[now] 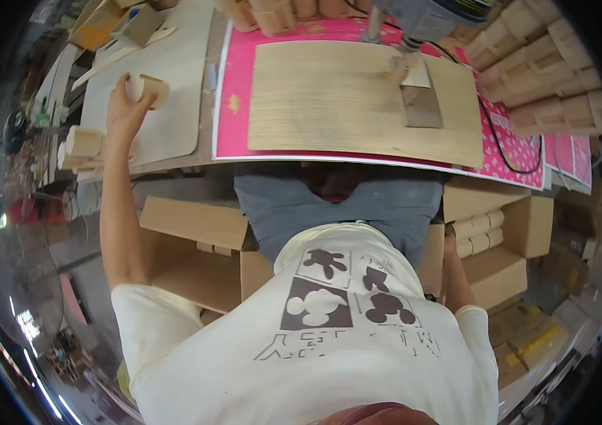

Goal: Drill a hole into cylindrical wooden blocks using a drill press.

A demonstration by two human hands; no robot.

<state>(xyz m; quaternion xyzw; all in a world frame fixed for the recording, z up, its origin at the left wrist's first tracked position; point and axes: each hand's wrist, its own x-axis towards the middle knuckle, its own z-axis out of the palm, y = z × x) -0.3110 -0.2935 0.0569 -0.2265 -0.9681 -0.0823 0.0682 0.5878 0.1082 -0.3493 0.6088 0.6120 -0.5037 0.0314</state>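
My left hand (125,113) is out over the pale board at the left, its thumb and fingers closed round a short pale wooden cylinder (154,91). Close to that forearm, several similar wooden cylinders (83,143) lie at the board's near edge. My right hand (450,241) is down at the inner edge of an open cardboard box (538,225) on my right. Rows of wooden cylinders (478,232) lie in this box beside the hand. The right fingers are mostly hidden, so I cannot see whether they grip anything.
A large wooden panel (343,99) rests on a pink patterned mat (233,127), beneath a machine head (435,21). A black cable (492,134) crosses the mat. Wooden cylinders (548,64) are stacked at far right. Another open cardboard box (195,212) stands left of my legs.
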